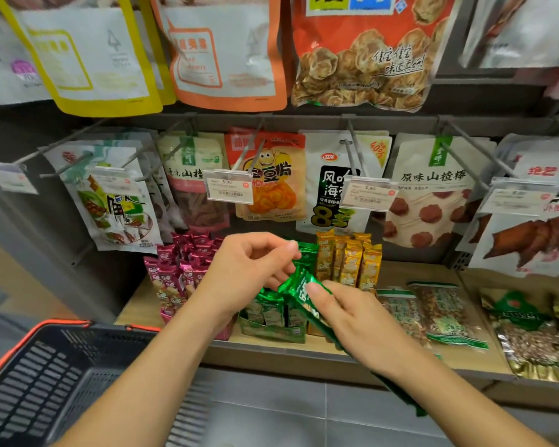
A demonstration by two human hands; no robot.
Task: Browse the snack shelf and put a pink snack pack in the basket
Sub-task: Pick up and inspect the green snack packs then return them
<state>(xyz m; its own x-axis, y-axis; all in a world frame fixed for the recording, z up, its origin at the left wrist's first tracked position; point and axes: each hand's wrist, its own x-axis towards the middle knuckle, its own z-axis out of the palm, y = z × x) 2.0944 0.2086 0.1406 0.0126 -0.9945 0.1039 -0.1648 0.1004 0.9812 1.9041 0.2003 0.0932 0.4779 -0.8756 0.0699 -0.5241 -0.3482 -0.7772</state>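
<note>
Several pink snack packs (178, 269) stand upright in a box on the wooden shelf (410, 272), left of my hands. My right hand (352, 321) grips a green snack pack (307, 301) that is pulled out and tilted toward me. Just above the row of green packs (271, 311), my left hand (252, 269) hovers with loosely curled fingers whose tips touch the top of a green pack. The black basket with an orange rim (42, 366) sits at the lower left, below the shelf edge, and nothing shows inside it.
Yellow snack packs (349, 262) stand right of the green ones. Flat bags of nuts (439, 314) lie further right on the shelf. Hanging bags on metal hooks (271, 179) with price tags fill the wall above. Grey floor tiles (304, 414) show below.
</note>
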